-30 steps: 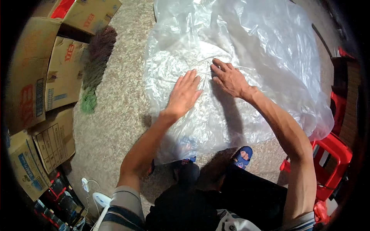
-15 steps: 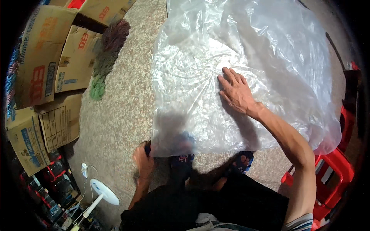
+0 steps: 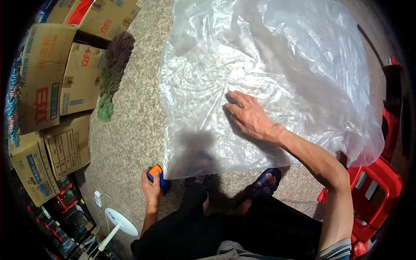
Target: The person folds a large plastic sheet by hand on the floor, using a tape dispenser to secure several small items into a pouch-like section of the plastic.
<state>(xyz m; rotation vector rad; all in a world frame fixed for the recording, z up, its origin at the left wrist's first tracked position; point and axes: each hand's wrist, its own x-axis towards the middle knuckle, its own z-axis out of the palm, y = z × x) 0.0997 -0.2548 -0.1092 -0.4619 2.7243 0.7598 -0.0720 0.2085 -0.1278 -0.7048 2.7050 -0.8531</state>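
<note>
A large, clear plastic sheet lies wrinkled over the floor, reaching from the far edge almost to my feet. My right hand rests on it near the middle, fingers stretched out and pressing on the film, with creases running out from the fingertips. Down at the sheet's near left corner, my left hand is closed around a small blue-and-orange object; its exact kind I cannot make out. That object touches or nearly touches the sheet's corner.
Stacked cardboard boxes line the left side, beside a dark and green feather duster-like bundle. A white lamp-like disc on a stem stands lower left. A red plastic stool is at right. My sandalled feet stand at the sheet's near edge.
My right hand has slid left and nearer across the sheet. My left hand has shifted slightly left and down, and the blue-and-orange object now shows in it.
</note>
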